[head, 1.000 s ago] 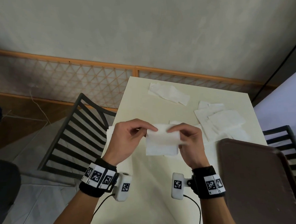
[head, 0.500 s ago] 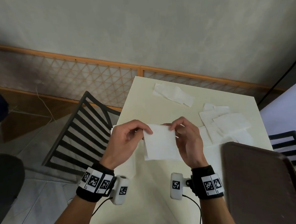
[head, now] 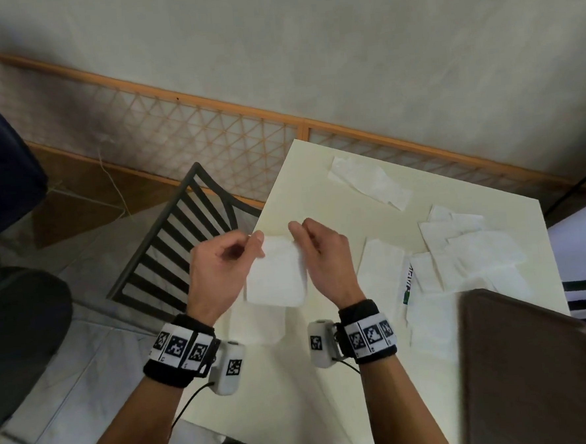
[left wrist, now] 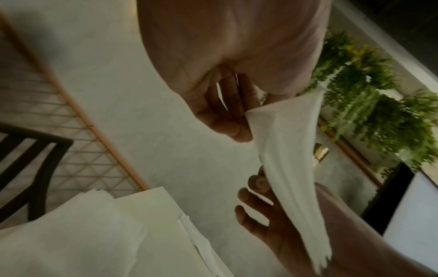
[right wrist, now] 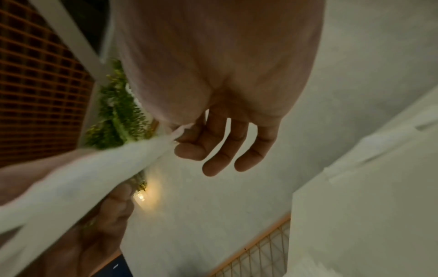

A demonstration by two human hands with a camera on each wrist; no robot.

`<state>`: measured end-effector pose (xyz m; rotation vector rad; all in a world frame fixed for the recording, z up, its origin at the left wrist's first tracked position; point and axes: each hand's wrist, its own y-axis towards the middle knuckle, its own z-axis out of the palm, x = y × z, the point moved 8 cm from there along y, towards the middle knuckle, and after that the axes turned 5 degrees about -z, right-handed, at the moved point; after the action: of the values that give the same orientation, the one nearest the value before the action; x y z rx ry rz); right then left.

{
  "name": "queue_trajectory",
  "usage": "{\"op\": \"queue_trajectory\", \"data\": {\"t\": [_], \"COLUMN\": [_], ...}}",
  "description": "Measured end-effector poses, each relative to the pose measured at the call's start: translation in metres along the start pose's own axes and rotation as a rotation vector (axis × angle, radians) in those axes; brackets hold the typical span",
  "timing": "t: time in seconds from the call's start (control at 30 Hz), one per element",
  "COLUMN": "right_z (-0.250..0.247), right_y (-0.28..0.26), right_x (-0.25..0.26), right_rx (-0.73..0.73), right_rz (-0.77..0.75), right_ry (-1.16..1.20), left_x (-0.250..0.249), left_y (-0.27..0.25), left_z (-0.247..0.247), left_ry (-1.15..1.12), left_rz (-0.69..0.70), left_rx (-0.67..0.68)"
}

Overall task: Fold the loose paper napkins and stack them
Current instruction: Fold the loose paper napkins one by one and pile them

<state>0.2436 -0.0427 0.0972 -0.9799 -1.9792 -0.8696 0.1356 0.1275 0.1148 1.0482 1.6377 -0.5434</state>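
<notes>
A folded white napkin [head: 276, 274] hangs in the air above the cream table [head: 303, 193], held by its top corners. My left hand [head: 255, 239] pinches the top left corner [left wrist: 251, 116] between thumb and forefinger. My right hand [head: 293, 229] pinches the top right corner [right wrist: 176, 135]; its other fingers hang loosely curled. Under the held napkin, folded napkins [head: 258, 325] lie at the table's left edge. Loose napkins [head: 472, 255] are spread to the right, and one crumpled napkin [head: 368, 181] lies at the far side.
A dark brown tray [head: 534, 371] covers the near right corner of the table. A black slatted chair [head: 179, 242] stands left of the table. A wooden lattice rail [head: 211, 137] and a wall lie beyond it. A thin white packet [head: 407, 280] lies among the napkins.
Both hands have carried the napkin a little left and away from me. It now hangs narrower, with the two hands closer together.
</notes>
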Motion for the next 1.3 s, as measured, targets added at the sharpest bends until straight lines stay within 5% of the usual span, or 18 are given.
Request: {"op": "queue_trajectory", "data": {"t": [0.17,0.37,0.53,0.77,0.97,1.1,1.3], "right_z": [0.035,0.082,0.106,0.007,-0.091,-0.103,-0.114], "right_y": [0.009,0.015,0.006,0.061,0.163,0.191,0.182], "right_x": [-0.051,-0.102,-0.125,-0.153,-0.257,-0.288,-0.268], "right_rx": [-0.022,0.064,0.277,0.139,0.129,0.197,0.277], "right_rz": [0.325,0.346,0.413,0.301,0.397,0.349,0.295], "right_ry": [0.307,0.023,-0.190,-0.545,-0.795,-0.871,-0.849], "left_x": [0.050,0.120,0.167,0.126,0.077,0.069,0.059], "left_y": [0.022,0.051,0.049,0.043,0.018,-0.005,-0.033], "left_z": [0.000,0.029,0.056,0.050,0.064,0.077,0.112], "left_ry": [0.030,0.333,0.644,0.604,0.362,0.344,0.234], "left_rz": [-0.181,-0.339,-0.346,-0.195,-0.119,-0.166,-0.244], "left_rx": [-0.002,0.197,0.409,0.259,0.204,0.166,0.107]}}
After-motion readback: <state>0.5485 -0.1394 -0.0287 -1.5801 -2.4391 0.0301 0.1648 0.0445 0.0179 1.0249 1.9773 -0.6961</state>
